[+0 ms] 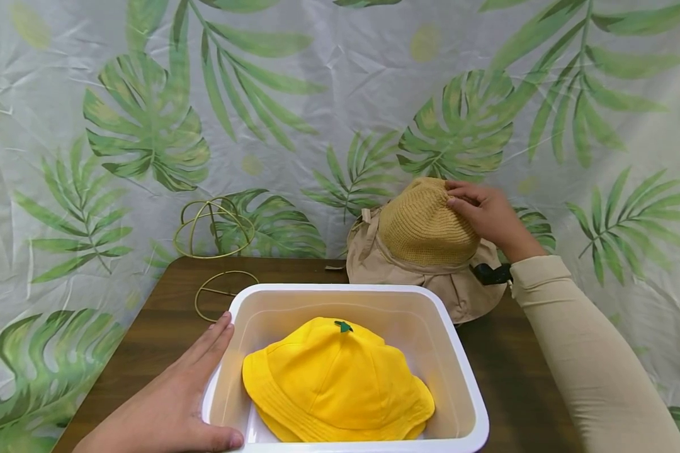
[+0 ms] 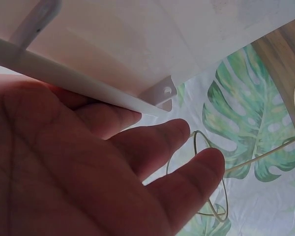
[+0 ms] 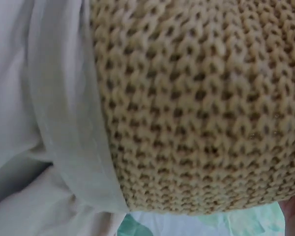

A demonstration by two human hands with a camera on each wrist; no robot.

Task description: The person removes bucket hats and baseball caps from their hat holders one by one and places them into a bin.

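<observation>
A yellow fabric bucket hat (image 1: 337,384) with a small green tab on its crown lies in a white plastic bin (image 1: 459,365). My left hand (image 1: 172,390) rests against the bin's left rim, fingers extended and spread. From below in the left wrist view, the fingers (image 2: 152,142) lie by the rim. Behind the bin, my right hand (image 1: 487,211) pinches the crown of a tan knit hat (image 1: 425,226) with a wide beige cloth brim. Its knit crown (image 3: 201,108) fills much of the right wrist view, and the fingertips are mostly hidden there.
A gold wire stand (image 1: 215,255) with looped rings stands at the table's back left. The dark wooden table (image 1: 124,358) ends at a leaf-printed curtain (image 1: 340,94). A black strap device (image 1: 492,274) sits at my right wrist, beside the hat's brim.
</observation>
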